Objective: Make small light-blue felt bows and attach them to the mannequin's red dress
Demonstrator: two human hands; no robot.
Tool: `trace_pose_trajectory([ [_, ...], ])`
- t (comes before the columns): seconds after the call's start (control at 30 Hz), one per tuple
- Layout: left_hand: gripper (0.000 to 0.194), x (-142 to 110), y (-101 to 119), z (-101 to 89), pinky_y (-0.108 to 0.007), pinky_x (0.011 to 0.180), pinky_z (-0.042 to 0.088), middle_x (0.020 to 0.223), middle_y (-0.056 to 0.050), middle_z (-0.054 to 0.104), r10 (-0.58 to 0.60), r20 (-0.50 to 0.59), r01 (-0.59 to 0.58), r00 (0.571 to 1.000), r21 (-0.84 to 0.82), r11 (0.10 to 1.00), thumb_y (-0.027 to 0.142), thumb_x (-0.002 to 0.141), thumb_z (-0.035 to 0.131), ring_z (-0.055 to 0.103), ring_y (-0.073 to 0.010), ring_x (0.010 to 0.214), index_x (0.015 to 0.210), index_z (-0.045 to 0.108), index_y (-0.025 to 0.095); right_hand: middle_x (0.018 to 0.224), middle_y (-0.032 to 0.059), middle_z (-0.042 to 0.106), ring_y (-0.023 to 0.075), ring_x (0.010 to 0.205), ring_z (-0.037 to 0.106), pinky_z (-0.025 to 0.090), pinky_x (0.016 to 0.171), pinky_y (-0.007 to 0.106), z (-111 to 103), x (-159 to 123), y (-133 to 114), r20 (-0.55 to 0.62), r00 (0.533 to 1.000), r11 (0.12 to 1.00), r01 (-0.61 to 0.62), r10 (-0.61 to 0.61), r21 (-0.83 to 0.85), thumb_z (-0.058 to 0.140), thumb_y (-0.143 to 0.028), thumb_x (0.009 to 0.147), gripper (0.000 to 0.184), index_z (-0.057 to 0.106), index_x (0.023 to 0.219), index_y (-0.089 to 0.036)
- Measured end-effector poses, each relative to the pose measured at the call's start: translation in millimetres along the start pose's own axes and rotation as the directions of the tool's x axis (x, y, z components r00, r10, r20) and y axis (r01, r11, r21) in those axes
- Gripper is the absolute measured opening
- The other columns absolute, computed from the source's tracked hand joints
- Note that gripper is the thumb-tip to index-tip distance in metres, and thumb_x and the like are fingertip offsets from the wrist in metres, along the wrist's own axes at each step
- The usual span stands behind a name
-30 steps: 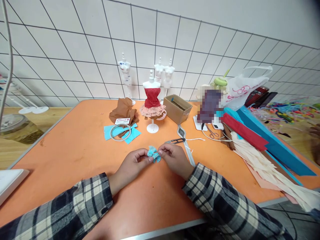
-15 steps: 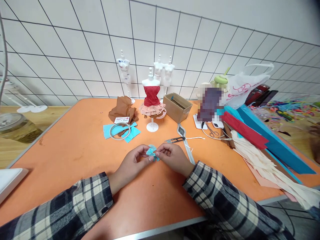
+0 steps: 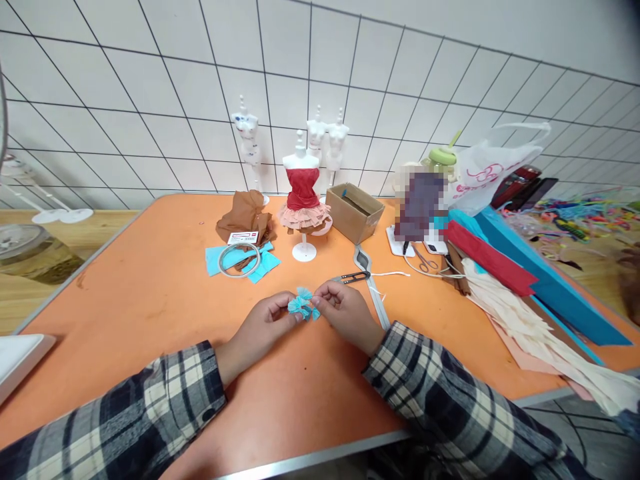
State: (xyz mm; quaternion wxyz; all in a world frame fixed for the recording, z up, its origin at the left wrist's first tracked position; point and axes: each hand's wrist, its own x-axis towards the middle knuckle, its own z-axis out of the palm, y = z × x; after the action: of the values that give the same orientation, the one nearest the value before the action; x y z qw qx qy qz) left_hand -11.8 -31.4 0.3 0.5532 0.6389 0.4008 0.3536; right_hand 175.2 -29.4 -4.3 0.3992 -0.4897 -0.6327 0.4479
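Observation:
Over the middle of the orange table (image 3: 150, 293), both my hands pinch a small gathered piece of turquoise fabric (image 3: 301, 304). My left hand (image 3: 265, 328) grips its left side with closed fingers. My right hand (image 3: 344, 311) grips its right side, thumb and forefinger pressed together. Both sleeves are plaid. Small thread snips (image 3: 353, 277) lie just beyond my right hand, beside a grey strip (image 3: 373, 293).
Further back stand a small mannequin in a red and pink dress (image 3: 303, 200), brown cloth (image 3: 245, 217), a ring on turquoise scraps (image 3: 240, 259), a cardboard box (image 3: 356, 212) and white mannequins (image 3: 327, 143). Red, blue and cream sheets (image 3: 515, 287) fill the right side.
The turquoise piece has been turned and shifted slightly left between my fingers. Both hands stayed in nearly the same place.

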Motion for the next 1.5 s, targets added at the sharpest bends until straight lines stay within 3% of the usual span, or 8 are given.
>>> trace_pose_trajectory([
  [0.13,0.026,1,-5,-0.4,-0.028,0.074,0.045,0.080,-0.003,0.062,0.011,0.043,-0.012,0.999,0.040,0.999,0.041,0.082,0.063,0.056,-0.0185,0.080,0.082,0.063,0.015,0.087,0.0017,0.066,0.0116,0.068,0.059,0.048,0.062,0.024,1,0,0,0.077,0.995,0.998,0.060,-0.062,0.018,0.058,-0.031,0.083,0.025,0.065,0.105,-0.019],
  [0.23,0.025,1,-7,0.0,-0.027,0.074,0.044,0.082,-0.003,0.061,0.009,0.069,-0.015,0.998,0.082,0.997,0.040,0.083,0.061,0.055,-0.0181,0.081,0.082,0.064,0.015,0.081,0.0017,0.066,0.0125,0.070,0.058,0.049,0.065,0.025,3,0,0,0.064,0.993,0.995,0.102,-0.101,-0.018,0.064,-0.030,0.079,0.017,0.068,0.091,-0.019],
  [0.37,0.024,1,-6,-0.6,-0.025,0.070,0.042,0.076,0.000,0.057,-0.003,0.037,0.002,0.999,0.019,1.000,0.039,0.083,0.062,0.052,-0.0151,0.074,0.079,0.061,0.016,0.066,-0.0011,0.059,0.0107,0.060,0.053,0.046,0.051,0.021,4,-1,-1,0.049,0.999,0.995,-0.026,0.021,0.096,0.065,-0.033,0.076,0.015,0.061,0.076,-0.018],
  [0.6,0.029,4,-4,2.4,-0.027,0.073,0.046,0.082,-0.001,0.059,-0.032,-0.091,0.031,0.995,-0.014,0.999,0.042,0.078,0.067,0.056,-0.0164,0.079,0.092,0.059,0.018,0.067,-0.0029,0.054,0.0098,0.056,0.052,0.045,0.039,0.017,5,-1,-2,0.013,0.993,0.967,-0.116,0.116,0.228,0.065,-0.037,0.075,0.021,0.054,0.080,-0.019],
  [0.73,0.029,5,-4,3.5,-0.028,0.073,0.045,0.078,-0.002,0.062,-0.064,-0.055,0.065,0.996,0.016,0.998,0.045,0.077,0.067,0.056,-0.0173,0.077,0.078,0.062,0.017,0.068,-0.0027,0.054,0.0074,0.052,0.050,0.043,0.039,0.015,5,0,1,0.068,0.989,0.954,-0.147,0.133,0.260,0.060,-0.038,0.080,0.021,0.056,0.084,-0.018],
  [0.9,0.023,3,-7,-2.3,-0.027,0.076,0.044,0.079,-0.001,0.063,-0.063,-0.046,0.061,0.997,-0.045,0.997,0.038,0.080,0.067,0.056,-0.0160,0.078,0.080,0.063,0.016,0.086,0.0012,0.057,0.0093,0.063,0.056,0.047,0.041,0.016,3,-1,1,0.137,0.980,0.939,-0.179,0.144,0.293,0.060,-0.040,0.081,0.036,0.056,0.111,-0.020],
  [1.23,0.022,2,-7,-3.0,-0.030,0.082,0.045,0.086,-0.004,0.066,-0.059,0.014,0.060,0.998,-0.086,0.994,0.038,0.080,0.067,0.058,-0.0188,0.085,0.084,0.065,0.016,0.080,-0.0013,0.054,0.0104,0.066,0.053,0.049,0.042,0.017,5,1,0,0.193,0.966,0.926,-0.226,0.172,0.303,0.071,-0.028,0.068,0.038,0.056,0.101,-0.020],
  [1.5,0.020,1,-9,-3.3,-0.028,0.080,0.045,0.086,-0.002,0.062,0.002,-0.053,-0.008,0.999,-0.102,0.995,0.038,0.083,0.064,0.057,-0.0174,0.085,0.088,0.062,0.019,0.082,-0.0012,0.054,0.0103,0.066,0.054,0.048,0.042,0.017,2,2,1,0.181,0.971,0.928,-0.206,0.156,0.310,0.070,-0.028,0.068,0.038,0.056,0.102,-0.020],
])
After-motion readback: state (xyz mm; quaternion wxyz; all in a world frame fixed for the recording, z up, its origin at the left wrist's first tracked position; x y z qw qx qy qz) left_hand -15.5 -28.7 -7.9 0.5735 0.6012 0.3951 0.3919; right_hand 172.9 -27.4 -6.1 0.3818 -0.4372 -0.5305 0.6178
